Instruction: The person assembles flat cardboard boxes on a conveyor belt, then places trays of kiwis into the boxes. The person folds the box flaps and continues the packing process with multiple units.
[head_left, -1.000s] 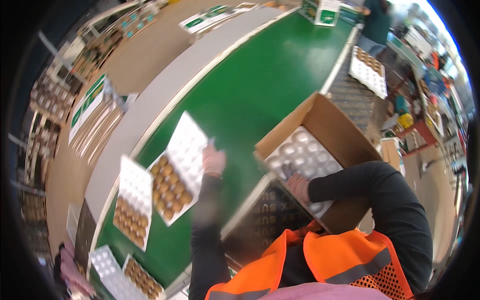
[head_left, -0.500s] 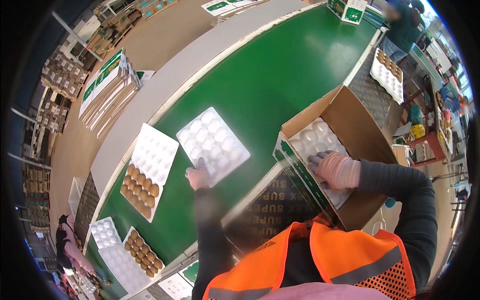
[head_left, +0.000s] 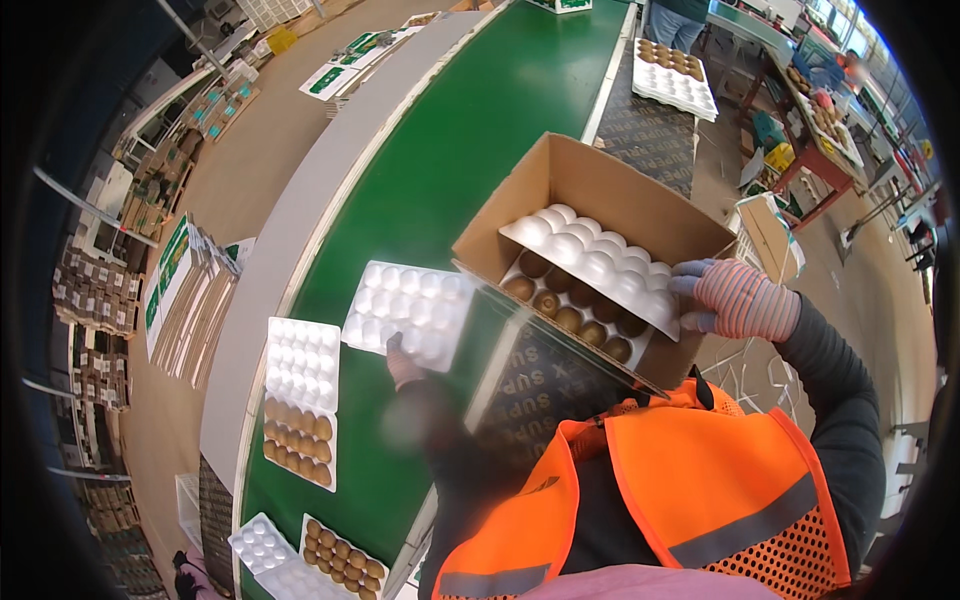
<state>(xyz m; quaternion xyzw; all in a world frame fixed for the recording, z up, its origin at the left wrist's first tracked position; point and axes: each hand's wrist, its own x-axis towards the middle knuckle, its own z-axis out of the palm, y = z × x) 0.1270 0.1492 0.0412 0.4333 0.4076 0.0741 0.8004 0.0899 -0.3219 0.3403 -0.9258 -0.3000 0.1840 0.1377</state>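
My right hand (head_left: pixel 738 298), in a striped glove, grips the end of a white moulded tray (head_left: pixel 600 258). That tray is tilted inside an open cardboard box (head_left: pixel 640 196). Below it, brown kiwifruit (head_left: pixel 568 320) sit in another white tray. My left hand (head_left: pixel 402 362) is at the near edge of a white moulded tray (head_left: pixel 412 305) on the green belt (head_left: pixel 440 140). Its thumb lies on top of the tray and its other fingers are hidden beneath. A blurred spot covers part of the left forearm.
Left on the belt lies a tray half filled with kiwifruit (head_left: pixel 297 440); more kiwifruit (head_left: pixel 343 560) lie in a tray nearer me. A white tray stack (head_left: pixel 672 82) stands beyond the box. Flat cartons (head_left: pixel 195 300) are stacked on the left floor. A person (head_left: pixel 677 22) stands far right.
My right hand has come up from inside the box, lifting one end of the white tray and uncovering kiwifruit below. My left hand stays at its tray. The whole view has turned.
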